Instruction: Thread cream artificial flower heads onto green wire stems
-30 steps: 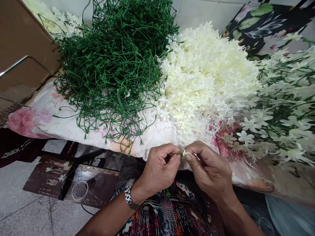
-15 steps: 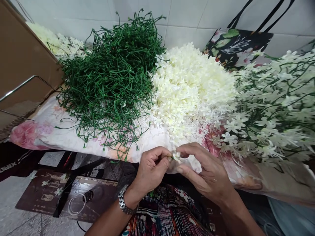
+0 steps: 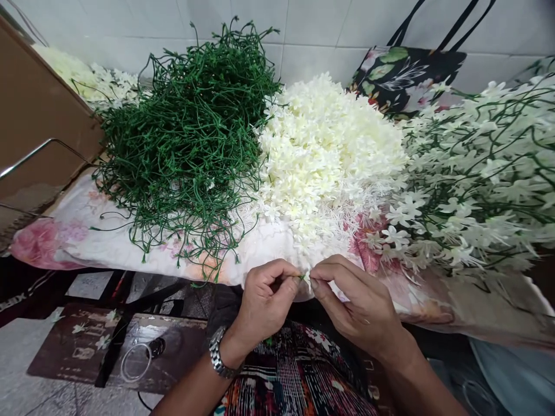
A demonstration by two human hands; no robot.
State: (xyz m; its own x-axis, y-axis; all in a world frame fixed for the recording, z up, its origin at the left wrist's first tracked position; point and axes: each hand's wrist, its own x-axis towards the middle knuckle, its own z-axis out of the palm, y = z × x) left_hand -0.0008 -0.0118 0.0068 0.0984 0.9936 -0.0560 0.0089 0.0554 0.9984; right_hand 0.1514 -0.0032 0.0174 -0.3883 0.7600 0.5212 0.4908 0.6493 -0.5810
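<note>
My left hand [image 3: 264, 300], with a metal watch on its wrist, pinches a thin green stem whose tip shows between the two hands. My right hand [image 3: 355, 303] pinches a small white flower [image 3: 307, 277] against that stem tip. Both hands hover at the near edge of a floral cloth [image 3: 87, 231]. On the cloth lie a heap of bare green stems [image 3: 186, 144], a heap of loose white flowers [image 3: 325, 156] and, to the right, stems with white flowers on them [image 3: 477, 167].
A brown cardboard box [image 3: 39, 133] with a metal rod stands at the left. A dark floral bag [image 3: 403, 75] leans on the tiled wall behind. A low dark wooden board [image 3: 99, 346] with a clear ring lies on the floor at lower left.
The view has tilted up, so the wall and bag show more. Both hands stay together at the cloth's edge, and the right fingers have closed back on the white flower.
</note>
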